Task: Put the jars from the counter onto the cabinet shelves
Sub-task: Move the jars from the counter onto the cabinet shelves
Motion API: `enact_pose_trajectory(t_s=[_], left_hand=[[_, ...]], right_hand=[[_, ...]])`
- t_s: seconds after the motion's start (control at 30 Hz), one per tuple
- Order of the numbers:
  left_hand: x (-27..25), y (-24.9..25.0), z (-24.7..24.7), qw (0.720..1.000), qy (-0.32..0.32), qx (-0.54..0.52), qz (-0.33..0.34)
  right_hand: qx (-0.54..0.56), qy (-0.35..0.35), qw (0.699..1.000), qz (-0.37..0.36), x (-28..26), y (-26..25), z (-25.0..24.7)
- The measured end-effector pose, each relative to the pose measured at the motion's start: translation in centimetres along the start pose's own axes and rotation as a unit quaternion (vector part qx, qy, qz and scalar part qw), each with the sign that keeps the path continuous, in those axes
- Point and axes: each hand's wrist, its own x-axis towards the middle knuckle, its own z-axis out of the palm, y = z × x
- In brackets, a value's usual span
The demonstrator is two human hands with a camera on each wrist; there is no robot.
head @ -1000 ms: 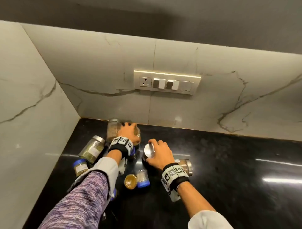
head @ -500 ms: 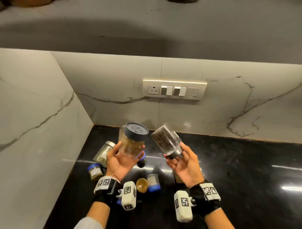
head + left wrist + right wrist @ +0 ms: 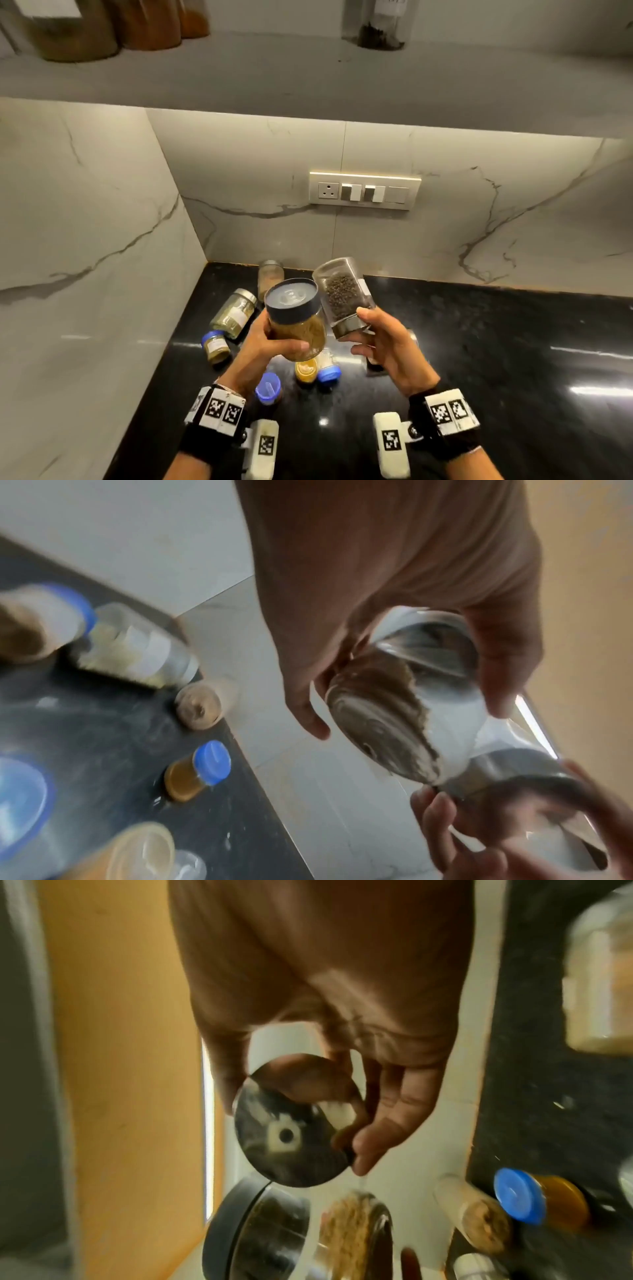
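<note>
Jars in both hands, lifted off the black surface (image 3: 513, 342) and heading for the cabinet shelf (image 3: 308, 75) overhead! On the left, the left hand (image 3: 263, 346) wraps fingers and thumb around the body of the dark-lidded jar (image 3: 296, 318), brownish powder inside, lid tipped toward the camera. Just beside it, nearly touching, the right hand (image 3: 387, 346) pinches the peppercorn jar (image 3: 344, 298) by its metal cap, and that one rides upside down, base in the air. To my eye that is the thing to fix: turn it upright on the way up, keep the two jars from knocking, and set each base flat on the open stretch of shelf between the brown containers (image 3: 102, 27) at the left and the clear container (image 3: 380, 24) at the right, well back from the edge. A cap-only pinch looks chancy if the cap is loose, so a hold on the glass would be safer. Now the count, left to right: two jars in the air, and on the surface below I make out six lying in the corner cluster, three with blue caps, two with silver lids, one showing a yellow end, plus what seems a seventh half hidden behind the right hand. On the shelf, three brown containers and one clear one in view.
</note>
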Motion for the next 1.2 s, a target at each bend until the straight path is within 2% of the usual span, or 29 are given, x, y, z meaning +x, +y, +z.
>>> enact_pose_trajectory(t_s=[0.1,0.17,0.23,0.33,0.43,0.53,0.77,0.83,0.9,1.0,1.03,1.13,1.2], left_hand=[[-1.0,1.5,-1.0,0.994,0.064,0.066,0.064],[-1.6,3.5,-1.4,0.988,0.086,0.069,0.112],[-2.4,6.0,-1.5,0.984,0.083,0.047,0.148],[-3.0,9.5,-1.7,0.984,0.022,0.025,0.174],[-4.0,12.5,-1.6,0.979,0.055,0.051,0.190],[-6.2,16.6,-1.2,0.945,0.153,0.109,0.267],[-8.5,29.0,-4.3,0.879,0.241,0.156,0.381],[-8.0,32.3,-5.4,0.865,0.250,0.179,0.396],[-6.5,34.9,-6.5,0.847,0.284,0.236,0.382],[-3.5,37.6,-7.0,0.787,0.352,0.356,0.360],[-2.7,38.1,-6.6,0.776,0.361,0.377,0.355],[-0.3,39.1,-5.3,0.783,0.345,0.396,0.333],[1.1,39.2,-4.8,0.771,0.339,0.425,0.330]], right_hand=[[-0.096,0.018,0.994,-0.044,-1.5,-3.0,1.6],[-0.125,0.041,0.988,-0.080,-2.4,-5.2,2.7],[-0.169,0.073,0.975,-0.127,-3.3,-7.5,4.0],[-0.241,0.106,0.940,-0.215,-4.9,-11.1,6.3],[-0.299,0.117,0.902,-0.289,-7.2,-14.3,8.7],[-0.297,0.117,0.879,-0.355,-8.8,-17.1,10.9],[-0.321,0.094,0.827,-0.452,-10.4,-24.1,15.8],[-0.329,0.104,0.811,-0.473,-9.9,-26.2,17.0],[-0.350,0.120,0.794,-0.483,-8.9,-28.2,17.9],[-0.398,0.141,0.765,-0.487,-7.3,-30.9,19.3],[-0.413,0.144,0.758,-0.484,-6.8,-31.6,19.6],[-0.452,0.143,0.750,-0.462,-5.1,-33.4,20.1],[-0.481,0.149,0.737,-0.450,-4.0,-34.5,20.2]])
